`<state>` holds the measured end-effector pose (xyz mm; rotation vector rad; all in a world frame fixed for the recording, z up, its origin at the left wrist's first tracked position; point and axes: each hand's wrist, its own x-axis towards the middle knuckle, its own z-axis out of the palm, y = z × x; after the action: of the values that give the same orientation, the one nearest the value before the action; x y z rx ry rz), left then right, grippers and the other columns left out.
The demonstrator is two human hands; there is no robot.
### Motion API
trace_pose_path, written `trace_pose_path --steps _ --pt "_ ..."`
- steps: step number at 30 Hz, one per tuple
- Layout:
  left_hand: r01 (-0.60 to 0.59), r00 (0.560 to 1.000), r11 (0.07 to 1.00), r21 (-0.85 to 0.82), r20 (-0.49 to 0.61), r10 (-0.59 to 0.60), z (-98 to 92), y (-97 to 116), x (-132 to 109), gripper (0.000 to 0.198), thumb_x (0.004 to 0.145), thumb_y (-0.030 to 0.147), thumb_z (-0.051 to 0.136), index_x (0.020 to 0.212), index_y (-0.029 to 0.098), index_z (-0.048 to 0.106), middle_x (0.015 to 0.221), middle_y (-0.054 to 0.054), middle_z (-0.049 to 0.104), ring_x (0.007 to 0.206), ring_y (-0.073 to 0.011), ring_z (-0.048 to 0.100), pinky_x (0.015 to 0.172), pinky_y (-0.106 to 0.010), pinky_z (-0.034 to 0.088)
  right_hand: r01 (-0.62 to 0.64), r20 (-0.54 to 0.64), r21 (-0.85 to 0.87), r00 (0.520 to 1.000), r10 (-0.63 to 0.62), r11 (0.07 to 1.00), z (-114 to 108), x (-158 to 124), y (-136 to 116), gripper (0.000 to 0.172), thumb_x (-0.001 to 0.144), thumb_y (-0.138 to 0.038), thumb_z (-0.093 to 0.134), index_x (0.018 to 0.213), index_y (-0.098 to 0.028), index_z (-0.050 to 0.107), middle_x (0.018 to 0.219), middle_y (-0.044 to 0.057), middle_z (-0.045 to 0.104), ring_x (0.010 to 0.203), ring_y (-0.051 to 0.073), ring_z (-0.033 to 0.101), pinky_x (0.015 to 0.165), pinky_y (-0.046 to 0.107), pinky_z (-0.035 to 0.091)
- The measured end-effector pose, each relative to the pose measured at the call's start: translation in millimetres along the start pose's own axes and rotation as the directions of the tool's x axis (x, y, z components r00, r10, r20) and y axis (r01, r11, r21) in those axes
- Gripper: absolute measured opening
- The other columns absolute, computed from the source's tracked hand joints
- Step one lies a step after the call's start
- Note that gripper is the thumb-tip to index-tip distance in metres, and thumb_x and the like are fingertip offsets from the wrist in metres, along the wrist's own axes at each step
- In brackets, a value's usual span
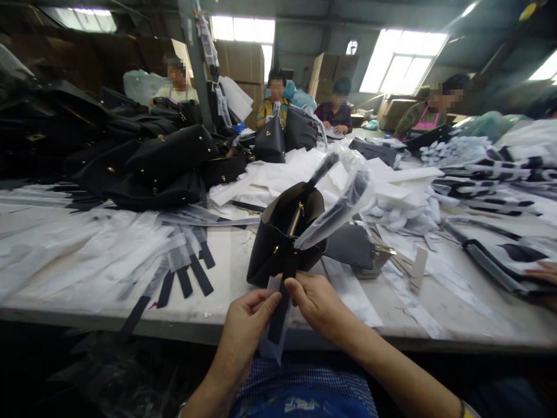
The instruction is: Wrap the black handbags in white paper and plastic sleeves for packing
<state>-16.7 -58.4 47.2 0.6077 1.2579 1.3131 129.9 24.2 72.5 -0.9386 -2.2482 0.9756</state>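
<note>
A black handbag [281, 235] stands on the table [226, 255] right in front of me, its mouth open and a gold zip showing. Its handle [343, 194] arches up to the right, wrapped in clear plastic film. A black strap [278, 316] hangs down from the bag toward me, partly inside a thin clear sleeve. My left hand [246, 331] pinches the strap and sleeve from the left. My right hand [317, 305] pinches the strap's upper part from the right.
A heap of black handbags [143, 162] fills the far left. Clear sleeves and black strips [130, 255] lie spread at left. White paper wrappings [391, 191] pile up at centre right. Several people sit working along the far side. Another person's hand [542, 271] rests at the right edge.
</note>
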Motion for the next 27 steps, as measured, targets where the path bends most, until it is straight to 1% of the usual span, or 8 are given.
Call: trace_pose_path --steps 2,4,8,12,15,17,23,27 --pt "-0.074 0.997 0.997 -0.005 -0.013 0.074 11.0 7.9 9.3 0.035 0.074 0.047 0.08 0.087 0.015 0.077 0.077 -0.005 0.076 0.073 -0.0172 0.069 0.066 -0.022 0.051 -0.028 -0.049 -0.023 0.998 0.027 0.999 -5.1 -1.7 0.9 0.065 0.101 -0.06 0.029 0.064 -0.018 0.062 0.065 0.006 0.065 0.065 0.018 0.061 0.064 0.03 0.041" --pt "-0.138 0.99 0.99 -0.001 -0.026 0.138 19.9 13.1 16.8 0.034 0.075 0.046 0.08 0.089 0.015 0.077 0.081 -0.006 0.077 0.079 -0.0188 0.07 0.071 -0.023 0.053 -0.118 -0.107 0.096 0.986 0.128 0.988 -9.1 -4.2 2.5 0.067 0.1 -0.064 0.03 0.058 -0.019 0.058 0.056 0.005 0.061 0.057 0.016 0.059 0.061 0.028 0.041" --pt "-0.215 0.973 0.972 0.096 -0.06 0.222 28.8 15.5 25.9 0.036 0.076 0.047 0.078 0.092 0.015 0.077 0.087 -0.007 0.078 0.083 -0.0213 0.071 0.074 -0.026 0.053 -0.233 -0.12 0.377 0.947 0.297 0.896 -10.9 -7.6 5.0 0.052 0.093 -0.061 0.052 0.069 -0.017 0.065 0.056 0.002 0.062 0.054 0.015 0.059 0.056 0.026 0.045" --pt "-0.317 0.928 0.905 0.285 -0.106 0.358 27.4 15.2 30.0 0.033 0.079 0.047 0.074 0.094 0.018 0.077 0.091 -0.006 0.077 0.088 -0.0225 0.07 0.08 -0.028 0.052 -0.228 -0.168 0.456 0.927 0.335 0.86 -5.8 -5.1 3.7 0.038 0.088 -0.052 0.065 0.085 -0.014 0.073 0.058 0.001 0.062 0.054 0.014 0.058 0.054 0.025 0.045" --pt "-0.387 0.885 0.845 0.37 -0.109 0.453 23.7 17.3 30.8 0.029 0.08 0.046 0.073 0.09 0.02 0.077 0.094 -0.006 0.076 0.092 -0.0226 0.069 0.084 -0.028 0.051 -0.225 -0.192 0.515 0.91 0.367 0.827 -0.1 -0.8 3.0 0.035 0.085 -0.049 0.069 0.084 -0.014 0.074 0.057 0.001 0.061 0.051 0.013 0.055 0.05 0.024 0.043" --pt "-0.387 0.879 0.843 0.374 -0.126 0.46 20.7 17.2 29.8 0.031 0.08 0.048 0.073 0.092 0.02 0.077 0.095 -0.006 0.076 0.092 -0.0232 0.069 0.085 -0.029 0.052 -0.215 -0.211 0.528 0.904 0.371 0.822 3.6 1.8 3.3 0.035 0.084 -0.048 0.07 0.08 -0.014 0.074 0.057 0.001 0.061 0.051 0.013 0.054 0.049 0.024 0.041" --pt "-0.253 0.948 0.939 0.235 -0.135 0.289 11.6 -2.3 25.8 0.047 0.077 0.056 0.073 0.103 0.017 0.073 0.098 -0.009 0.077 0.091 -0.026 0.072 0.08 -0.031 0.056 -0.218 -0.227 0.573 0.884 0.408 0.79 10.9 7.4 3.4 0.036 0.082 -0.049 0.072 0.071 -0.014 0.07 0.055 0.001 0.062 0.051 0.013 0.055 0.049 0.024 0.041" --pt "-0.315 0.908 0.912 0.262 -0.195 0.369 14.9 -11.1 22.9 0.037 0.079 0.05 0.073 0.098 0.019 0.074 0.096 -0.007 0.076 0.092 -0.0242 0.071 0.082 -0.03 0.055 -0.191 -0.272 0.527 0.885 0.377 0.828 12.6 8.5 0.9 0.035 0.082 -0.046 0.072 0.068 -0.015 0.069 0.056 0.001 0.062 0.054 0.014 0.056 0.052 0.024 0.043"
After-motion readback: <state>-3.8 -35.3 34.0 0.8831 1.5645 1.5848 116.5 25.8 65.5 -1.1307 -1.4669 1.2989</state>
